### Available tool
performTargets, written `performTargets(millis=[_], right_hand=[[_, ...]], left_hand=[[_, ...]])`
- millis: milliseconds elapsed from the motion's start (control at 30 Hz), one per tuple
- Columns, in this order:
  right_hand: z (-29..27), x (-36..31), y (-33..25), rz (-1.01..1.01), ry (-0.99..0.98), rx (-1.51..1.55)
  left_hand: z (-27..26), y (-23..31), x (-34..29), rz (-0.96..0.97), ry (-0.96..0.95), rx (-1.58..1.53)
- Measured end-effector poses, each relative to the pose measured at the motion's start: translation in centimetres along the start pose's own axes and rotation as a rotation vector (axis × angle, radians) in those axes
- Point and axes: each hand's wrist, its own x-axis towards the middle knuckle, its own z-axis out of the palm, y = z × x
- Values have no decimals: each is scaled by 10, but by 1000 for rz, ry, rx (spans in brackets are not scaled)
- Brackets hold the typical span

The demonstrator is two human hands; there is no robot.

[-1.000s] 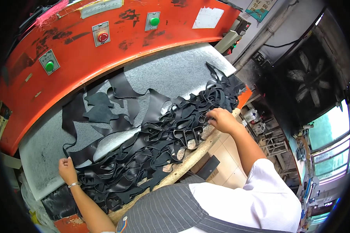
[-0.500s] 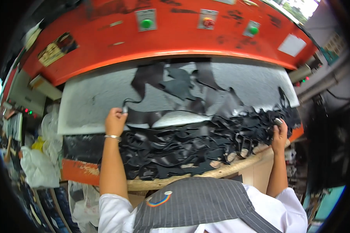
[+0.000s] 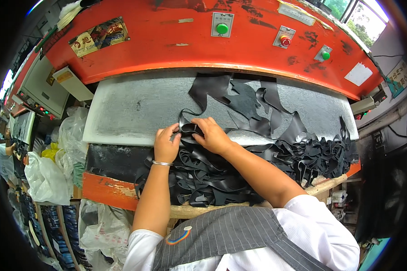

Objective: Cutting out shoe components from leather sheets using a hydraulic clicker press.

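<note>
Left hand and right hand, each grip narrow, pinch a black strip near eight o'clock on the bed; scraps lie heaped toward five, pieces toward two spread, ungathered.

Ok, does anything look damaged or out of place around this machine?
Some wear: paint has flaked off the orange front rail at lower left, baring pale patches, and dark scuffs mark the orange panel. The black scraps lie in an untidy tangle along the front edge.
</note>
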Motion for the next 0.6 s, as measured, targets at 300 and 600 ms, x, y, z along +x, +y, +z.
performTargets(millis=[300,600], right_hand=[[-14,-10,7,64,-79,-112],[-50,-14,16,26,106,-9]], left_hand=[[1,-2,-9,21,111,-38],[-8,6,1,-160,73,-191]])
